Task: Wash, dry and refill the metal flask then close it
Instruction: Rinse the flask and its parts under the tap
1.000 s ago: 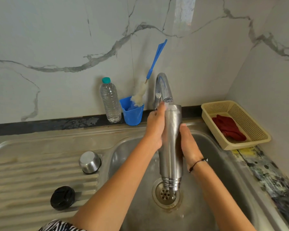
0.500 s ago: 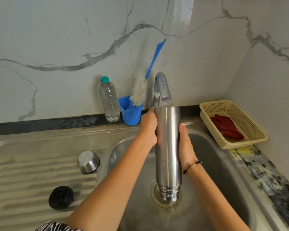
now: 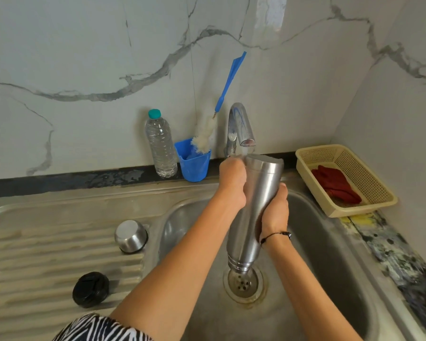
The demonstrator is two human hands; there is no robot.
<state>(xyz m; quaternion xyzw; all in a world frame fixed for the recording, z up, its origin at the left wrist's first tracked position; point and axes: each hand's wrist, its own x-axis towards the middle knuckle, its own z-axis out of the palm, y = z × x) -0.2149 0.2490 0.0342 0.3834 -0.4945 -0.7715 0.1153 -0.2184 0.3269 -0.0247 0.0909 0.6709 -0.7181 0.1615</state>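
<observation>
Sink (image 3: 335,242) basin sits under both my grips, drain (image 3: 244,283) straight below the flask's mouth. Steel worktop (image 3: 47,254) with the ribbed drainer runs off to the left of my left grip.

Metal flask (image 3: 256,205) is between my grips, held upside down and tilted, base up under the tap (image 3: 240,126), neck down over the drain. Water from the spout lands on the base, I think; the stream is faint.

Left hand (image 3: 233,183) has its grip wrapped round the upper body near the base. Right hand (image 3: 274,207) has its grip curled round the middle from the other side. Both closed on the flask.

Basket (image 3: 379,193) is to the right of my right grip, red cloth (image 3: 335,184) inside it. Water bottle (image 3: 160,143) and blue cup (image 3: 194,163) holding the bottle brush (image 3: 221,104) stand behind and left of my left grip, against the wall.

Steel cap (image 3: 130,236) and black stopper (image 3: 90,289) lie on the drainer, well left of my grips, both off the flask.

Status, my read: outside rinse in progress, wash stage. Can't tell if the inside is scrubbed. Left: finish rinse, drain, dry with the cloth, refill (likely from the bottle), fit stopper, fit cap.
</observation>
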